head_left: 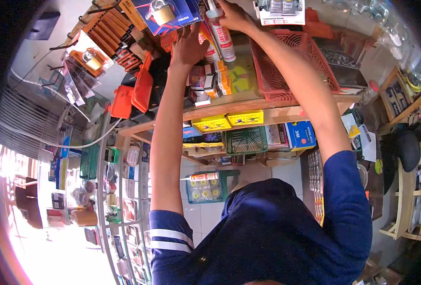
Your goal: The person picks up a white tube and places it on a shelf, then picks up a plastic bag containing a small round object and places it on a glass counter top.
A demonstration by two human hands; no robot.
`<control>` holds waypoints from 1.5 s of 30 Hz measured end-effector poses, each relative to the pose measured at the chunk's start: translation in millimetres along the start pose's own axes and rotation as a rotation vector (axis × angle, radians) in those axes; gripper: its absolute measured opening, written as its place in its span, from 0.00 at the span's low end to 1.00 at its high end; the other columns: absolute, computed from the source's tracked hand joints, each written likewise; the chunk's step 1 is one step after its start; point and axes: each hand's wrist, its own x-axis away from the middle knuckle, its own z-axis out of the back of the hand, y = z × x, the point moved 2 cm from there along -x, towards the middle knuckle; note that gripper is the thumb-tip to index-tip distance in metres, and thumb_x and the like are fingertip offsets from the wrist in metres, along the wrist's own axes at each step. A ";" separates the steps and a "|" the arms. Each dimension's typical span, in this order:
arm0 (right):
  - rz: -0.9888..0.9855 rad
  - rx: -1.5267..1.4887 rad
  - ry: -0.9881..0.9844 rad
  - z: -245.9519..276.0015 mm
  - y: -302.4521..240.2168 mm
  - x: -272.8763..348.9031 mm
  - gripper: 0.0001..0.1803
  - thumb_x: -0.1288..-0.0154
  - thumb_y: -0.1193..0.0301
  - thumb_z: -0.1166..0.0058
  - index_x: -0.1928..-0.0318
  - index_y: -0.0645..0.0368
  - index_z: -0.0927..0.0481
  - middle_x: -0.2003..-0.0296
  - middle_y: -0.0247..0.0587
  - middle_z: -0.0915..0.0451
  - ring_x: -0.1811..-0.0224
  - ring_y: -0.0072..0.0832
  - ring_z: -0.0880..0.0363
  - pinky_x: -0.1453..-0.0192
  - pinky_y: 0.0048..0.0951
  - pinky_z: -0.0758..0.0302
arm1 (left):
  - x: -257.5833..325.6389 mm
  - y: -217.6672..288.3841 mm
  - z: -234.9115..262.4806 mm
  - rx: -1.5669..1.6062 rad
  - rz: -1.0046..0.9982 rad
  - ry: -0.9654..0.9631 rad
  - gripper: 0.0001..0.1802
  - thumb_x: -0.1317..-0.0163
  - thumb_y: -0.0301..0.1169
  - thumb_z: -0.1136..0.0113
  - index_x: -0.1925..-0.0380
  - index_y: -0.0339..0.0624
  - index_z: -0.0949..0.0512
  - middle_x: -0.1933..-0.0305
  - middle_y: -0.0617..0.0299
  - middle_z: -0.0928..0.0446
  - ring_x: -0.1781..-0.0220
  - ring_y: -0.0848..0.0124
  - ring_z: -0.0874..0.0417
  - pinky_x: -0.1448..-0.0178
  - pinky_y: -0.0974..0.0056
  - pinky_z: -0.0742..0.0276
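Observation:
My right hand (233, 17) is closed around the upper end of a white sealant cartridge (223, 40) with red lettering, which stands tilted on the wooden shelf. A second, similar cartridge (211, 50) is just left of it, partly covered. My left hand (187, 47) reaches up beside these tubes, fingers stretched and thumb apart, with nothing visible in it. Its fingertips come up to the lower edge of a blue card-backed padlock pack (165, 16). Small orange and white boxes (217, 80) stand below the cartridges.
A red plastic basket (291, 35) sits right of the tubes, under my right forearm. Orange plastic cases (133, 95) stand to the left. Lower down are yellow boxes (227, 119) and a green basket (246, 140). Another cartridge (204, 176) lies on a clear-topped pack near the floor.

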 end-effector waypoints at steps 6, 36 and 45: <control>0.081 0.030 0.055 -10.9 4.3 -13.2 0.33 0.50 0.75 0.44 0.40 0.67 0.35 0.54 0.64 0.24 0.52 0.55 0.24 0.51 0.45 0.26 | 1.7 -1.0 7.3 0.032 0.024 -0.032 0.42 0.48 0.39 0.39 0.30 0.54 0.42 0.29 0.44 0.41 0.29 0.43 0.39 0.34 0.39 0.32; 0.168 0.013 0.041 -40.4 57.3 -44.7 0.31 0.42 0.67 0.40 0.38 0.56 0.32 0.50 0.52 0.20 0.49 0.48 0.20 0.45 0.42 0.24 | 13.2 -6.7 -11.7 -0.230 0.082 -0.006 0.34 0.50 0.39 0.40 0.38 0.49 0.30 0.35 0.46 0.34 0.40 0.45 0.26 0.41 0.45 0.26; 0.232 0.133 -0.052 -40.4 76.2 -47.9 0.20 0.37 0.66 0.40 0.47 0.61 0.25 0.53 0.49 0.19 0.52 0.43 0.20 0.46 0.38 0.25 | 10.1 1.0 -15.6 -0.108 0.231 -0.079 0.46 0.49 0.38 0.41 0.27 0.56 0.46 0.23 0.44 0.55 0.31 0.36 0.36 0.35 0.38 0.35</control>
